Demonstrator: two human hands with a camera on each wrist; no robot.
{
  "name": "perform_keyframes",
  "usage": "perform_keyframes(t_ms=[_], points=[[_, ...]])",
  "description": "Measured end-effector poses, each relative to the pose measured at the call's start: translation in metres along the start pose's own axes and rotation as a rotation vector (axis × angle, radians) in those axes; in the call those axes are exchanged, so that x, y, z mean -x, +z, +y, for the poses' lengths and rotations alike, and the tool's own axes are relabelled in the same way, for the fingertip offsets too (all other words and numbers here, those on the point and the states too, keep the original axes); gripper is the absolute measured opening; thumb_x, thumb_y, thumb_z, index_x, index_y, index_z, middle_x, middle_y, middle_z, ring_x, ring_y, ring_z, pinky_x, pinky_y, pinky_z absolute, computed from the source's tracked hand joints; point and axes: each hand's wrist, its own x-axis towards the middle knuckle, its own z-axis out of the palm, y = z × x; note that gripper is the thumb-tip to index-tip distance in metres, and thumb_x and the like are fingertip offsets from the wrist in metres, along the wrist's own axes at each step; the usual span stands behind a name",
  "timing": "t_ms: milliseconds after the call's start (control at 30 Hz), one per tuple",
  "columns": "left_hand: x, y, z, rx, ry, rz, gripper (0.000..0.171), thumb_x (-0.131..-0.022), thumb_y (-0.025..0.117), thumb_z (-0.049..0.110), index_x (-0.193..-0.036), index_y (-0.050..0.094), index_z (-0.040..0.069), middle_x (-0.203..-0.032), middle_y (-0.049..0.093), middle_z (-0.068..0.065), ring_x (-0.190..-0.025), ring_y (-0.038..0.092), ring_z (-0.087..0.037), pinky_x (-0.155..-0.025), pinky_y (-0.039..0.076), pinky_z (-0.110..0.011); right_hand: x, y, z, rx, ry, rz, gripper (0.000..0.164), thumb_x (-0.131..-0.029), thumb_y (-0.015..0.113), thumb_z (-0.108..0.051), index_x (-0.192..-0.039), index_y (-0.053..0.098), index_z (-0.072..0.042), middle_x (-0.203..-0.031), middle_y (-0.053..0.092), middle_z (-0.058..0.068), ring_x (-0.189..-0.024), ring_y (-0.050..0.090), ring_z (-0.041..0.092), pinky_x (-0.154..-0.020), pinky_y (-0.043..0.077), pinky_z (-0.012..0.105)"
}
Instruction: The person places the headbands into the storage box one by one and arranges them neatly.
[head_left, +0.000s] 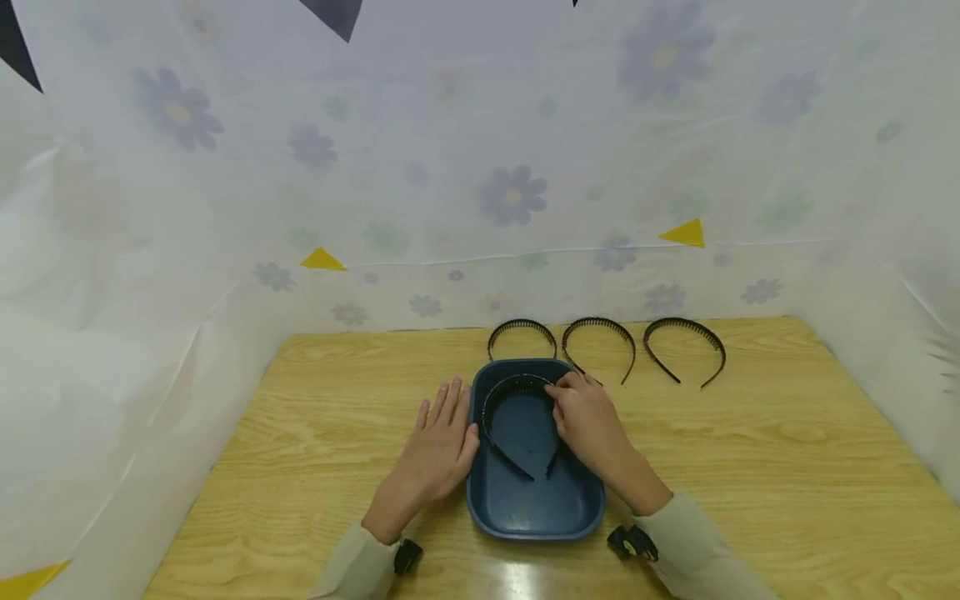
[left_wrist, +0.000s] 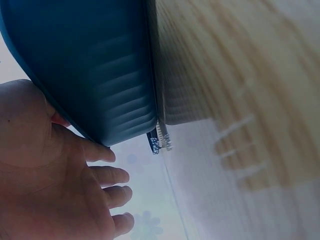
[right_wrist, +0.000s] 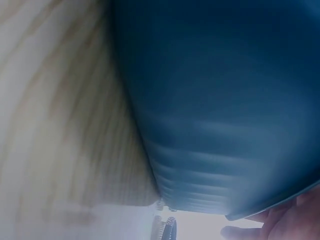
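A black toothed headband (head_left: 489, 427) lies inside a dark blue plastic tray (head_left: 536, 510), its two ends toward me. My right hand (head_left: 592, 421) reaches over the tray's right rim and pinches the band at its upper right side. Along the left rim, my left hand (head_left: 438, 446) lies with straight fingers pointing away and the thumb at the edge. The left wrist view has that same palm beside the tray's ribbed outer wall (left_wrist: 100, 75). In the right wrist view, the tray wall (right_wrist: 210, 110) hides most of the right hand (right_wrist: 295, 220).
Behind the tray stand a left headband (head_left: 522, 322), a middle headband (head_left: 600, 321) and a right headband (head_left: 686, 322), all black, near the back edge of the wooden table (head_left: 337, 417). A flower-printed white sheet (head_left: 420, 183) encloses the back and sides.
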Motion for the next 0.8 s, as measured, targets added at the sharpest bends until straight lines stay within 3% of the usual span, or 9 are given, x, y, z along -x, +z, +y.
perform_keyframes(t_ms=[167,367,800], points=[[0.0,0.0,0.0,-0.004,0.002,-0.002,0.06,-0.113,0.029,0.032,-0.163,0.019,0.0,-0.17,0.011,-0.02,-0.156,0.01,-0.038,-0.123,0.01,-0.058,0.0,0.002,0.001,0.05,-0.028,0.009,0.023,-0.085,0.077,0.003,-0.108,0.079,0.004,-0.101,0.072,0.016,-0.092,0.068,0.03,-0.088,0.055,0.052],[0.0,-0.001,0.001,0.004,-0.001,-0.001,0.06,-0.112,0.03,0.031,-0.163,0.02,0.0,-0.17,0.011,-0.02,-0.156,0.01,-0.038,-0.123,0.01,-0.058,0.0,0.005,0.002,0.046,-0.062,0.036,0.023,-0.085,0.077,0.005,-0.107,0.079,0.005,-0.099,0.072,0.018,-0.08,0.068,0.029,-0.067,0.057,0.04],[0.0,0.0,0.001,-0.002,-0.007,0.007,0.06,-0.112,0.029,0.032,-0.163,0.021,0.0,-0.17,0.013,-0.02,-0.156,0.011,-0.038,-0.123,0.011,-0.058,0.002,0.011,0.003,0.04,-0.079,0.031,0.022,-0.088,0.075,0.004,-0.11,0.078,0.005,-0.101,0.07,0.019,-0.082,0.067,0.03,-0.062,0.055,0.036]])
